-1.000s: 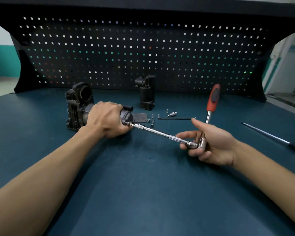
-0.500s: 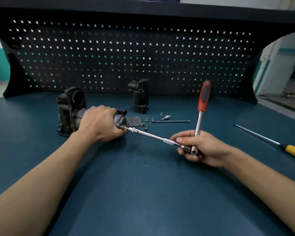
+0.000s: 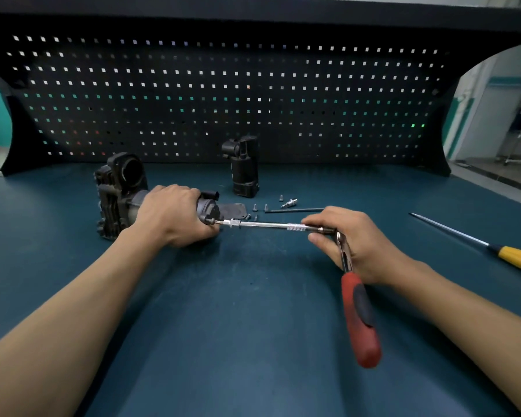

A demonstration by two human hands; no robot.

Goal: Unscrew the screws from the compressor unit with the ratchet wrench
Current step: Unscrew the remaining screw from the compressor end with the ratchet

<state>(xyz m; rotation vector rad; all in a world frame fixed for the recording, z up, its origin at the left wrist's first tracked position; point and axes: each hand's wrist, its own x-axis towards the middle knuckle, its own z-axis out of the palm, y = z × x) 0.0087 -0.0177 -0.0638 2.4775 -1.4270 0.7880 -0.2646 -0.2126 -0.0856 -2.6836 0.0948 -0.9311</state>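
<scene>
Compressor unit [image 3: 118, 200] lies on the desk [image 3: 253, 341], left hand [image 3: 172, 215] clamped round it against turning — to its right, right hand [image 3: 355, 239] grips the ratchet wrench [image 3: 360, 317] by its head, steadying the extension [image 3: 271, 226] on the end screw [image 3: 213, 221].

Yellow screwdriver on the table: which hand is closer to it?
Right. The right hand grips the ratchet near the screwdriver tip, not touching it; the left hand holds the compressor, much farther away.
</scene>
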